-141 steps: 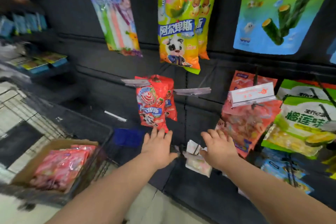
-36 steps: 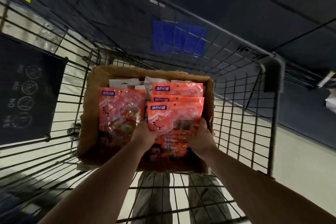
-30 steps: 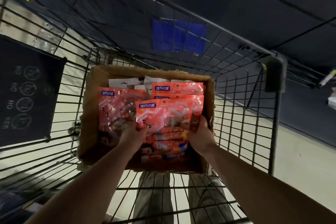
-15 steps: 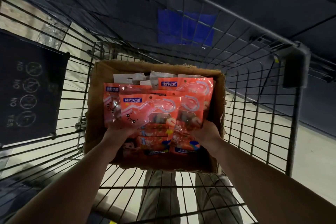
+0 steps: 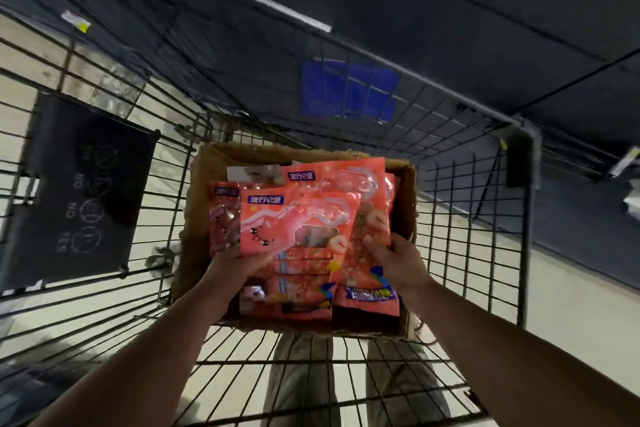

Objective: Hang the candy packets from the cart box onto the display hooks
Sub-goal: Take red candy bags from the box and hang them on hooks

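Change: half a second ago our packets sat lower in the cardboard box point(image 5: 199, 191); now we have them lifted and fanned above it, so we judge the pick nearly done and the carry to the hooks next
Cart point(image 5: 104, 156): the wire basket surrounds the box on every side, with a dark sign panel point(image 5: 79, 191) left of the box
Left hand point(image 5: 239, 262): over the box's left half, fingers curled shut, pinching the lower edge of the front packet point(image 5: 298, 222)
Stack: more orange packets lie under the front packet, inside the box
Right hand point(image 5: 394, 260): over the box's right half, closed around the second packet point(image 5: 363, 194), thumb on its face
Hooks: none in sight from the box; only dark panels rise beyond it
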